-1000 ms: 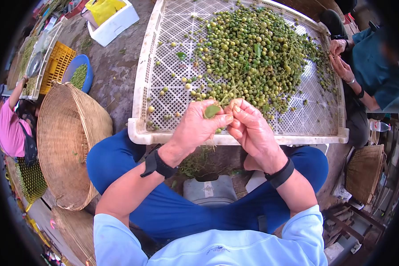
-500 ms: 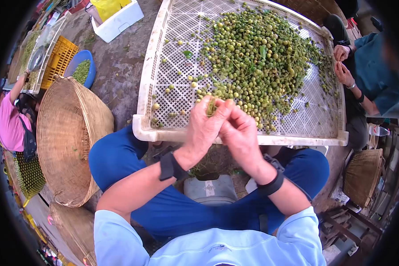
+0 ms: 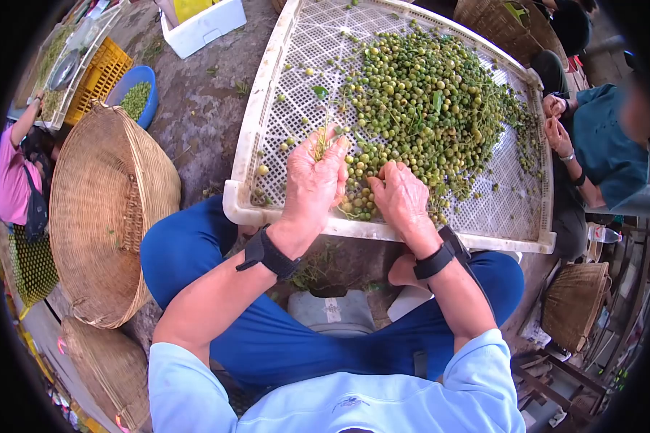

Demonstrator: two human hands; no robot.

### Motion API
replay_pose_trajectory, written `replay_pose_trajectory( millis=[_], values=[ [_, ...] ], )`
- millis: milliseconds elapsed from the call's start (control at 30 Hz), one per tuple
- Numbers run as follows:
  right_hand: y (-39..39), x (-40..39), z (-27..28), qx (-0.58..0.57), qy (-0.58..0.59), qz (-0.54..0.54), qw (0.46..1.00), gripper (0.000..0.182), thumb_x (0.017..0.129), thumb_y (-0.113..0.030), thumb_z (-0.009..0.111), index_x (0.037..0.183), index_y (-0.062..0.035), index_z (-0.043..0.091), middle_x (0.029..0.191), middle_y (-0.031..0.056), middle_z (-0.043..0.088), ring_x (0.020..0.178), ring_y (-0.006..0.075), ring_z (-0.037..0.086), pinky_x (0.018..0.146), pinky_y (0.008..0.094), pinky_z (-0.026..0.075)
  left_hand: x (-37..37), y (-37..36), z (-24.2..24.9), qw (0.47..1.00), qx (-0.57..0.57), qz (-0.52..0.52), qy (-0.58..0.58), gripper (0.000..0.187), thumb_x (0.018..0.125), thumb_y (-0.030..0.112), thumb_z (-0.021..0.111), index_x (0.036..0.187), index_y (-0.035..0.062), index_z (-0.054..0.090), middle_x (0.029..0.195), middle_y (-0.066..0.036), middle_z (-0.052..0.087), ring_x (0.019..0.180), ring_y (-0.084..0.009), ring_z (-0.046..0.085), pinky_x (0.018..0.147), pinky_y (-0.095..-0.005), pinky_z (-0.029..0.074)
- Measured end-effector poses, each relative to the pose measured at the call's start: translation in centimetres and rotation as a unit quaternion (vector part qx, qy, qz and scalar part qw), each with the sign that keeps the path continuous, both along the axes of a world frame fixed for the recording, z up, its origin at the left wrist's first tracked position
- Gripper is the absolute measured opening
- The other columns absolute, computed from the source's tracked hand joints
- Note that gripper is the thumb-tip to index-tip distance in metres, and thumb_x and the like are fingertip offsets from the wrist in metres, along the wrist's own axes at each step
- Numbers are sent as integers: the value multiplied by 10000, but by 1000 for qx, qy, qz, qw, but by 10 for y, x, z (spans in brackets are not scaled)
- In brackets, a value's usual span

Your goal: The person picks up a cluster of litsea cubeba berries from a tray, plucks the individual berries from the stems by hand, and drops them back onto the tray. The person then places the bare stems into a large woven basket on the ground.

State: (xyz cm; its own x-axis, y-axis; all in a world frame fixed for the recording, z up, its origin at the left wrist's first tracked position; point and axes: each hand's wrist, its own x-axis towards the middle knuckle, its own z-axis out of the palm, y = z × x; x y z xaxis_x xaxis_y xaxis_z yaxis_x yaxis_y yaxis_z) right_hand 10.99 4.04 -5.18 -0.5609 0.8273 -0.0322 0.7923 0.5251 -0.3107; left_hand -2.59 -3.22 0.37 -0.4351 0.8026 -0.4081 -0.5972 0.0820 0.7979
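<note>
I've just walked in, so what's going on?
A person in a light-blue shirt sits before a white mesh tray heaped with greenish fruit. The left hand has thin stems in its grip; the right hand is down at the fruit near the tray's front edge. Another person's hands are by the tray's right edge.

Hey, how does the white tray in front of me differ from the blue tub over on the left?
The tray is rectangular with a mesh floor; the tub is rounded. The tray is white, the tub blue. The tray lies under your left hand and right hand, while the tub sits beyond the big basket. Both hold something green: round fruit on the tray, pieces too small to identify in the tub.
</note>
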Motion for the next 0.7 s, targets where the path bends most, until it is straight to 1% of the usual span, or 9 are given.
replay_pose_trajectory(
  millis=[33,100,167,233,367,433,633,667,700],
  values=[
    [0,-1,-1,-12,25,-5,1000,178,750,-222,596,769,-57,535,801,126,571,733,305,580,633,406,450,1,1,-1,1000,1,2,0,262,874,178,527,1097,42,502,548,44,419,385,-29,366,310,-171,263],
    [0,-1,-1,-38,45,-16,998,158,743,-208,589,784,-65,537,793,121,581,738,306,580,645,407,448,6,1,-3,986,-16,10,166,385,862,171,545,1208,39,443,550,45,415,388,-27,352,316,-174,278],
    [3,-2,-1,-72,43,-46,995,141,752,-195,568,763,-58,535,781,124,593,751,300,584,650,410,447,4,-2,-1,986,-8,-11,165,413,836,116,565,1199,-23,427,588,30,465,446,-37,388,394,-193,337],
    [4,-2,-3,-73,64,-50,994,125,755,-174,550,739,-52,535,755,125,601,731,304,586,632,415,448,3,-2,-1,988,-71,-45,130,392,840,103,553,1199,-9,438,600,39,470,446,-29,384,392,-189,332],
    [7,-1,-7,-22,58,-14,998,122,761,-160,538,731,-42,536,711,137,598,677,323,583,603,426,450,-12,6,-6,978,15,-14,209,219,842,139,563,1043,53,581,568,64,458,397,-5,362,309,-165,264],
    [7,0,-1,-24,71,-18,997,117,763,-154,535,737,-40,534,698,143,595,660,330,580,593,428,449,-11,4,-3,992,-25,-29,119,163,829,138,583,964,51,609,597,62,488,397,-3,370,311,-162,270],
    [-14,1,45,-181,216,1,960,76,778,-115,535,767,-40,526,684,149,576,624,298,576,551,384,436,13,3,-11,979,-52,-133,144,199,816,136,606,983,29,600,580,56,470,416,-3,370,331,-154,275],
    [-22,-5,57,-183,296,36,937,62,780,-110,541,771,-48,533,693,144,573,634,299,578,561,369,447,15,2,-14,973,-20,-165,162,167,836,157,583,931,21,604,560,56,465,402,-7,364,332,-156,269],
    [-24,-4,53,-123,255,44,958,60,776,-104,551,808,-53,540,706,139,576,643,296,582,576,368,457,16,3,-13,973,-17,-166,162,167,836,157,583,931,21,604,560,56,465,402,-7,364,332,-156,269]
  ],
)
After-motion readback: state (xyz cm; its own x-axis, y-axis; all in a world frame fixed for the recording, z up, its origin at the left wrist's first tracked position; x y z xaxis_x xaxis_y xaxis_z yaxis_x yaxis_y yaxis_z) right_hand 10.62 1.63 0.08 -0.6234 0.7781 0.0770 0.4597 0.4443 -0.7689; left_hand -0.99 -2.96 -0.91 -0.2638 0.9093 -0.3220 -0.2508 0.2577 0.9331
